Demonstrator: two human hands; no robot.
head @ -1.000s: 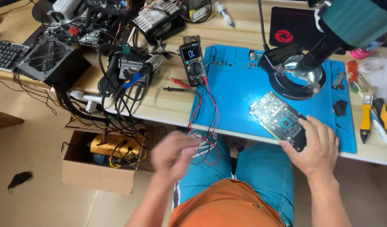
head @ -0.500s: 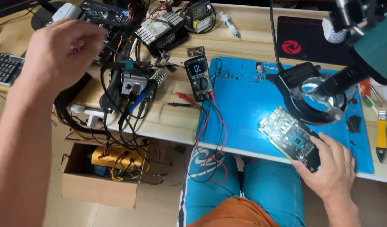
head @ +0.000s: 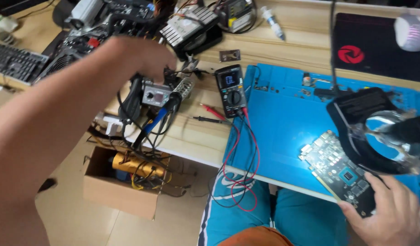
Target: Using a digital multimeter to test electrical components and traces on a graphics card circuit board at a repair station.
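My left hand (head: 139, 57) reaches out over the cluttered left side of the desk, blurred, just above a small grey soldering station (head: 156, 95) and a blue-handled soldering iron (head: 155, 120) in its coil stand. Whether its fingers grip anything is unclear. My right hand (head: 388, 212) holds the near corner of a green circuit board (head: 335, 166) that lies on the blue work mat (head: 283, 118). A black ring-light magnifier (head: 378, 132) hangs over the board's right part.
A black multimeter (head: 231, 89) lies at the mat's left edge, its red probe (head: 213, 110) and black probe (head: 205, 120) beside it, leads dangling off the desk. Keyboard (head: 14, 61) far left, mouse (head: 411, 31) on a black pad (head: 369, 45), cardboard box (head: 119, 191) on the floor.
My left hand rose from my lap, swung up over the left of the desk, and now sits above the soldering station. My right hand stays on the circuit board.
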